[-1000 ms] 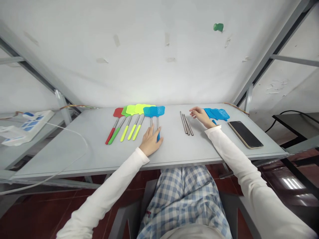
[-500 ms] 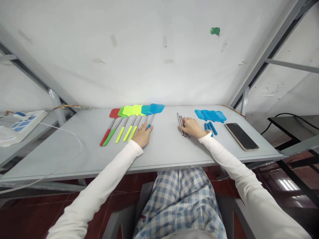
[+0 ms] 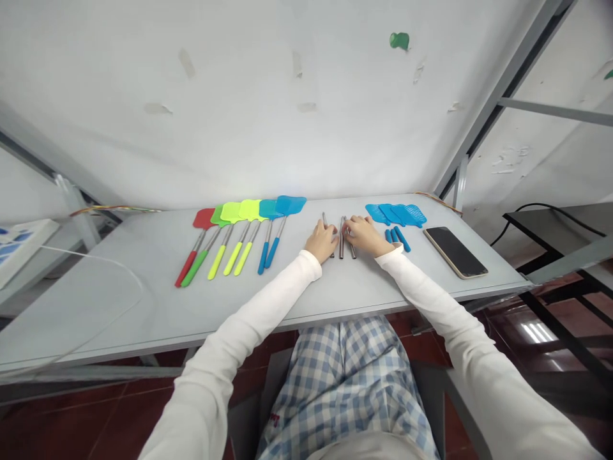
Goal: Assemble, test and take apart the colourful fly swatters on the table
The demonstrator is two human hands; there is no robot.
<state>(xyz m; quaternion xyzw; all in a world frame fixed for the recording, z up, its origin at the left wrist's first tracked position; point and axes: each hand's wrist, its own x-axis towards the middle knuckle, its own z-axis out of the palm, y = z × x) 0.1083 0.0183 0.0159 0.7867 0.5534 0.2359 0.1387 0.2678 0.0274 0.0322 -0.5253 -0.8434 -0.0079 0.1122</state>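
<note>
Between my hands several slim metal rods lie on the grey table, pointing toward the wall. My left hand (image 3: 322,243) has its fingers curled on the leftmost metal rod (image 3: 324,218), part of which it covers. From the other side, the bent fingers of my right hand (image 3: 366,236) close on the right-hand metal rod (image 3: 353,252). A middle metal rod (image 3: 341,246) lies just beside those fingertips. Several short blue handle grips (image 3: 401,239) rest to the right of my right hand, below a fanned stack of blue swatter heads (image 3: 396,215).
To the left lies a row of fly swatters with red (image 3: 186,268), green (image 3: 195,268), yellow (image 3: 233,259) and blue (image 3: 272,253) handles. A phone (image 3: 456,252) is at the right. A white cable (image 3: 136,275) crosses the table's left part. A wall (image 3: 239,147) stands behind.
My left hand has left the blue swatter handle and moved right to the metal rods. The rods are now spread apart. My right hand stays at them. The view has shifted slightly.
</note>
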